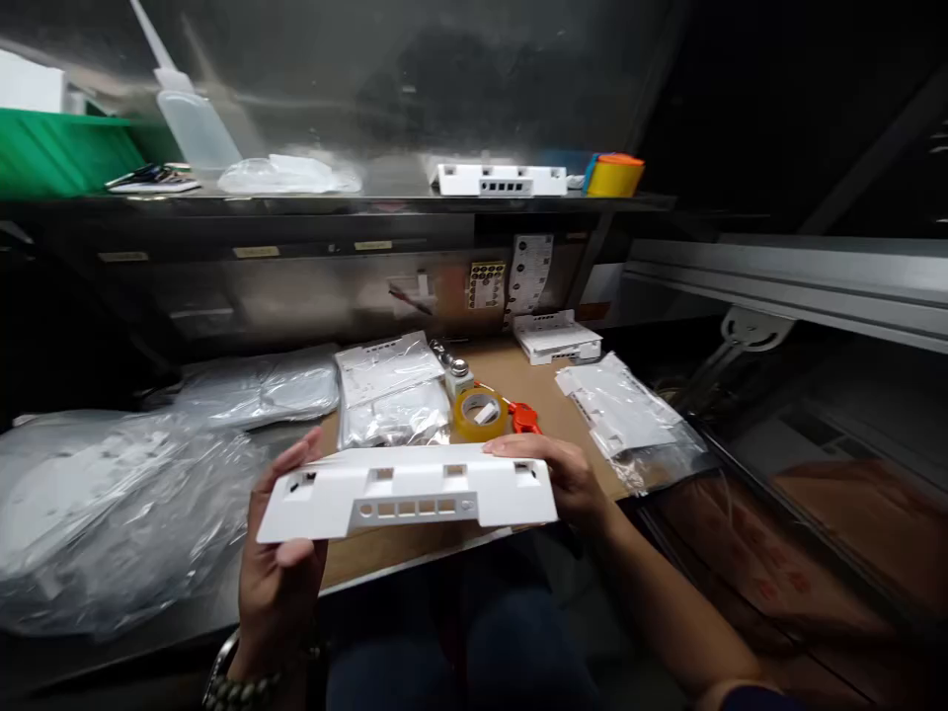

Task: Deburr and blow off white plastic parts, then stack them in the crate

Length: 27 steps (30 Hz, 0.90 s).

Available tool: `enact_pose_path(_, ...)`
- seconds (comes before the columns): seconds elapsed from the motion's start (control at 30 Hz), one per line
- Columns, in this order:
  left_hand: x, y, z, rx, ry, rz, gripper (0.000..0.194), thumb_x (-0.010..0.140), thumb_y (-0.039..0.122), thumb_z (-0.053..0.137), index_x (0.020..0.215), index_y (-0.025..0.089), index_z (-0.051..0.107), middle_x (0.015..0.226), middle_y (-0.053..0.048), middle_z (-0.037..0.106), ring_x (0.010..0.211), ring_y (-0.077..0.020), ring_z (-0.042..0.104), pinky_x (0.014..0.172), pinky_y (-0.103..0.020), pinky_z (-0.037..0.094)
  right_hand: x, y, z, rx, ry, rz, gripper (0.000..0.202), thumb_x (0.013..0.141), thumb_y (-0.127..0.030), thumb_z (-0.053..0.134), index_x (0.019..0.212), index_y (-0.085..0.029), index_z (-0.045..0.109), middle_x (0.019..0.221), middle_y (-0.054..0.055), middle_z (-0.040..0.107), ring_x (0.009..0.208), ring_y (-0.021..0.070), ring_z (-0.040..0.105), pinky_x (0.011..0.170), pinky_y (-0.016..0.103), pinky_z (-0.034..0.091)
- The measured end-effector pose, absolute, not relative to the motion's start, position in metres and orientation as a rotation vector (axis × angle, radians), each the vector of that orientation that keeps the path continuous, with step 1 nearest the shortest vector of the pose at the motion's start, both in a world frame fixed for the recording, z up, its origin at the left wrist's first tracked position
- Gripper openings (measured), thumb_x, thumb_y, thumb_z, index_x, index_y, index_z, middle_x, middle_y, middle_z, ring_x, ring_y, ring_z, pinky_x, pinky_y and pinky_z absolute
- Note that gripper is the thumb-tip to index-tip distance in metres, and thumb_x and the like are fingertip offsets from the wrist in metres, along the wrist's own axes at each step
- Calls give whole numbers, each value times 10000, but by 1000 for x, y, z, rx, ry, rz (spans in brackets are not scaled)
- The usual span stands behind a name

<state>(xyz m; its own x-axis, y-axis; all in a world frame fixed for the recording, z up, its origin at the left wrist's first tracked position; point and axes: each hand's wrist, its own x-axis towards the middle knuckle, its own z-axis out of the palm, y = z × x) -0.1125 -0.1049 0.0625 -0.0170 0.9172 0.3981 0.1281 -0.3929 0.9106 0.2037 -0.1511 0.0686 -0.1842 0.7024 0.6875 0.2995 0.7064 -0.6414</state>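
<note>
A white plastic housing panel [422,479] with a row of square port cutouts is held level over the front edge of the table. My left hand [277,538] grips its left end, thumb on the near face and fingers behind. My right hand [567,479] holds the right end, with fingers along the top edge. Just beyond the panel lie a roll of yellow tape [468,427] and an orange-red tool [525,418]. A small bottle with a metal cap [459,375] stands behind the tape.
Bagged white panels lie at the left [111,513], back left [259,385], centre [392,385] and right [626,415]. Another white panel [559,338] sits at the back. The shelf [400,204] carries a green bin [66,153], a squeeze bottle [197,128], a similar panel [504,181] and a yellow-orange roll [616,176].
</note>
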Motion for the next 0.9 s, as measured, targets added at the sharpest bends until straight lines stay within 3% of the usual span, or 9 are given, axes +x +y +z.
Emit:
enact_pose_path(0.1,-133,-113,55,1376,892,1701,779,750,766,703,1339,264,611,1500,-84,573,1504,-330,383,1231,-388,350,158,-135,46,-784,-1637,464,337,956,-142,658,1253,-294,708,1196,46,771,1137,230,730,1006,400,597)
enact_pose_path(0.17,-140,-120,50,1319,897,1733,773,700,737,759,1302,264,650,1448,-64,613,1496,-319,398,1210,-363,380,141,-137,36,-816,-1542,468,358,937,-123,679,1241,-307,720,1190,34,772,1144,236,725,1041,421,576)
enact_pose_path(0.3,-133,-133,50,1243,989,1768,794,651,738,798,1276,263,675,1430,-52,633,1476,-325,427,1212,-381,377,134,-152,27,-881,-1434,505,383,929,-98,675,1232,-325,729,1184,16,774,1132,230,727,1049,417,567)
enact_pose_path(0.43,-118,-140,51,1358,1071,1789,757,741,774,707,1287,251,664,1427,-66,634,1424,-343,484,1199,-442,387,143,-163,22,-879,-1414,517,371,924,-111,694,1226,-325,732,1172,17,778,1112,228,734,1052,435,567)
enact_pose_path(0.6,-108,-140,44,1368,1041,1829,583,805,637,755,1250,269,675,1376,-19,654,1392,-350,511,1223,-523,347,153,-166,17,-814,-1394,509,392,928,-95,680,1239,-331,722,1193,17,769,1127,244,730,1071,499,554)
enact_pose_path(0.73,-102,-133,37,1378,934,1954,627,730,720,772,1161,269,704,1251,12,701,1330,-323,569,1228,-507,352,157,-163,14,-784,-1396,507,381,938,-99,664,1234,-330,728,1210,20,767,1177,261,712,1084,524,545)
enact_pose_path(0.9,-100,-130,34,1388,909,1966,745,626,748,821,1145,226,707,1233,-47,706,1355,-367,550,1227,-540,343,162,-159,6,-812,-1364,546,328,953,-160,662,1229,-324,732,1266,23,747,1237,271,682,1126,532,515)
